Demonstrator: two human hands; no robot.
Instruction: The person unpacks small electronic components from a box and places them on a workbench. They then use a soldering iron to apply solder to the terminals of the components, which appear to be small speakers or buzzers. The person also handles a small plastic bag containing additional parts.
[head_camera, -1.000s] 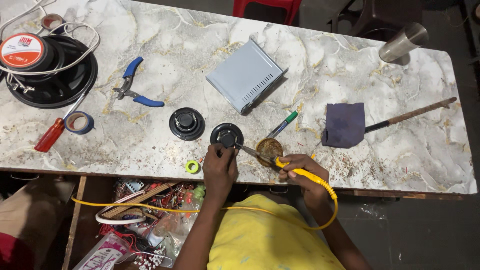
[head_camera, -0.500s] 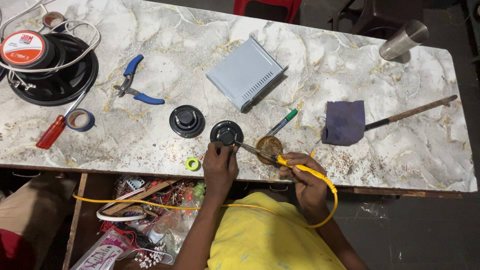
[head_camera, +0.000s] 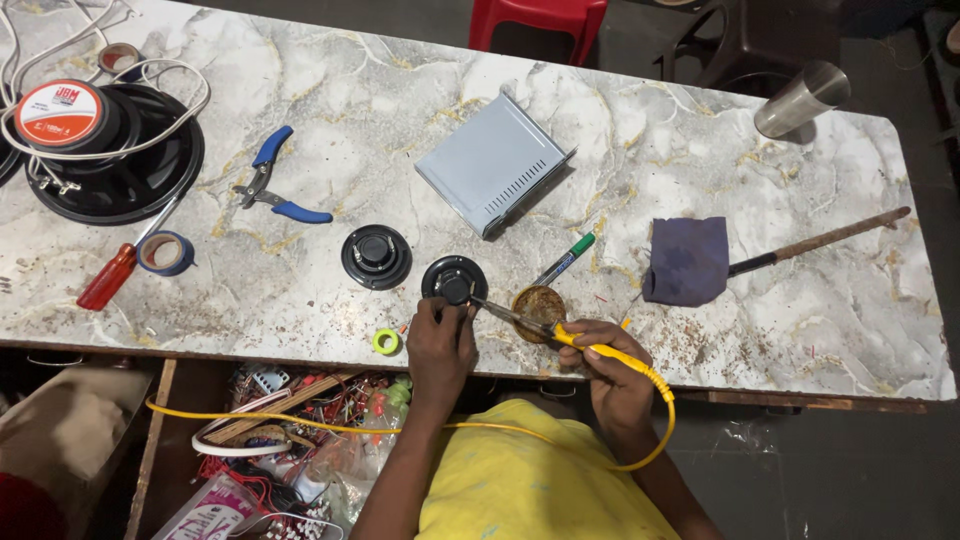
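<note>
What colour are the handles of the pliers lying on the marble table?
Blue: the pliers have blue handles, seen clearly in the head view.

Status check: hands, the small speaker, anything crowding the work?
Left hand steadies small black speaker. Right hand holds yellow soldering iron, tip at speaker. Round tin sits close beside it.

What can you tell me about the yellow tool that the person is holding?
The soldering iron has a yellow handle and a thin dark metal shaft. The right hand holds the handle near the table's front edge. The shaft slants up and left, passing over a small round tin, and its tip reaches the small black speaker that the left hand steadies. A yellow cord loops from the handle's back end across the person's front.
</note>
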